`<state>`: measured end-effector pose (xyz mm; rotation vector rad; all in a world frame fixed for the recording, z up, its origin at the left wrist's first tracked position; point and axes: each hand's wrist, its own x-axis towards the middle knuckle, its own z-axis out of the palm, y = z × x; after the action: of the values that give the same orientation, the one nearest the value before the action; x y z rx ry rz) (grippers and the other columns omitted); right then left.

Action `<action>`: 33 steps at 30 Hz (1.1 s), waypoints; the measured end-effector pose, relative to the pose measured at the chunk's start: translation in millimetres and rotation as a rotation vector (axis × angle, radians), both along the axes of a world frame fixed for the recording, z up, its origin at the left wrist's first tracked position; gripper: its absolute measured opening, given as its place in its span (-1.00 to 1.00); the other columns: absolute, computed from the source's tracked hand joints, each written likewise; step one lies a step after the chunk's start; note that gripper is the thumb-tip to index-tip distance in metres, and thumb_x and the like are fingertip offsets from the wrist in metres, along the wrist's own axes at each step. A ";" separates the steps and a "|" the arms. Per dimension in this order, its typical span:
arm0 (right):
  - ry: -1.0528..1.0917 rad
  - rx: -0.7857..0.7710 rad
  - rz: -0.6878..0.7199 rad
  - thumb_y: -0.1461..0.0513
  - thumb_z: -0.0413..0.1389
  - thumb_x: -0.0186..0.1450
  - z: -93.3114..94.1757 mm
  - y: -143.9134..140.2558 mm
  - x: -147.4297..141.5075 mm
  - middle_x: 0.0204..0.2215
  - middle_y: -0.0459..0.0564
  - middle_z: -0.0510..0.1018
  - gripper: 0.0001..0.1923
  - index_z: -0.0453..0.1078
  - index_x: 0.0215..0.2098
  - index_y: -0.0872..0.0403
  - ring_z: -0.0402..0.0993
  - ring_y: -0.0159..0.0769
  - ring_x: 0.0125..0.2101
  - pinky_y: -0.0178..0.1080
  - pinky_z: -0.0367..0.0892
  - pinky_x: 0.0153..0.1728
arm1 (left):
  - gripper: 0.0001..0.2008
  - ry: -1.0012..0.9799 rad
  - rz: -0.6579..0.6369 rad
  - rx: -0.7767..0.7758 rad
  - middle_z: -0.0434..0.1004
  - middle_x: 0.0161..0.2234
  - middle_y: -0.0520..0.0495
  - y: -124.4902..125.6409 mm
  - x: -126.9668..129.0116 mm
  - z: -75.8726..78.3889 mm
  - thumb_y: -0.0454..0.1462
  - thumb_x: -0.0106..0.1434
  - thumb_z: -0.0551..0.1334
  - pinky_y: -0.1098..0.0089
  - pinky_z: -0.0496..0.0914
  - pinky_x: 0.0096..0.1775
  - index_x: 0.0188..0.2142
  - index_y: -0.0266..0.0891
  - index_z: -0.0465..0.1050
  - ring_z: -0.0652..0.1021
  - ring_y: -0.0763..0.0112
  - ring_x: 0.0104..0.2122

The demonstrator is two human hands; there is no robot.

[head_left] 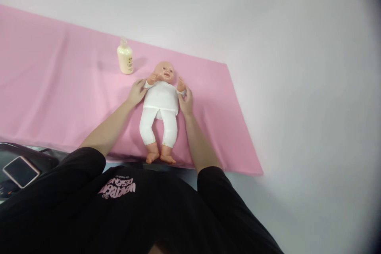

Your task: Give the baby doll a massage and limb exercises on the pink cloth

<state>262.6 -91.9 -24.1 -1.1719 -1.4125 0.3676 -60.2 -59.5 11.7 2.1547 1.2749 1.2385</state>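
Observation:
A baby doll (160, 97) in a white top and white trousers lies on its back, its bare feet toward me and its forearms raised. My left hand (137, 92) is closed at the doll's sleeve on the left side, with the fingertips partly hidden behind the arm. On the other side, my right hand (187, 102) has its thumb and fingers around the doll's other sleeve, near the cuff. Beyond my left hand, a pump bottle (125, 59) of pale yellow liquid stands upright, apart from the doll.
Pink cloth (80, 87) covers the table, with its right edge and corner beyond my right arm. At the lower left, a phone (21, 172) lies on a dark surface. A pale wall or floor surrounds the table.

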 end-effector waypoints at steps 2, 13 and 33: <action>0.002 0.013 0.001 -0.20 0.28 0.42 -0.3 0.8 -0.4 0.18 0.17 0.68 -0.37 0.49 0.29 -0.07 0.59 0.09 0.26 0.36 0.41 0.45 | -0.41 0.007 -0.005 0.010 0.67 0.24 -0.34 0.2 0.4 -0.7 0.02 0.52 0.18 -0.18 0.40 0.43 0.36 -0.23 0.56 0.59 -0.16 0.26; -0.024 0.017 0.030 -0.18 0.28 0.42 3.8 -1.8 0.2 0.23 0.17 0.66 -0.40 0.50 0.28 -0.10 0.58 0.11 0.29 0.38 0.38 0.48 | -0.43 0.011 -0.002 0.019 0.66 0.22 -0.37 1.5 2.4 -1.8 -0.04 0.48 0.17 -0.16 0.42 0.41 0.34 -0.27 0.58 0.61 -0.15 0.23; -0.049 0.031 0.020 -0.14 0.27 0.44 -2.0 1.8 1.1 0.22 0.15 0.67 -0.42 0.50 0.30 -0.09 0.58 0.08 0.27 0.33 0.41 0.46 | -0.43 0.017 -0.003 0.022 0.67 0.23 -0.33 1.8 1.0 -2.7 -0.02 0.51 0.17 -0.16 0.46 0.38 0.36 -0.21 0.57 0.60 -0.12 0.22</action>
<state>263.7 -90.1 -26.0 -1.1489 -1.4682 0.3327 -59.2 -57.7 9.0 2.1861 1.2699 1.2412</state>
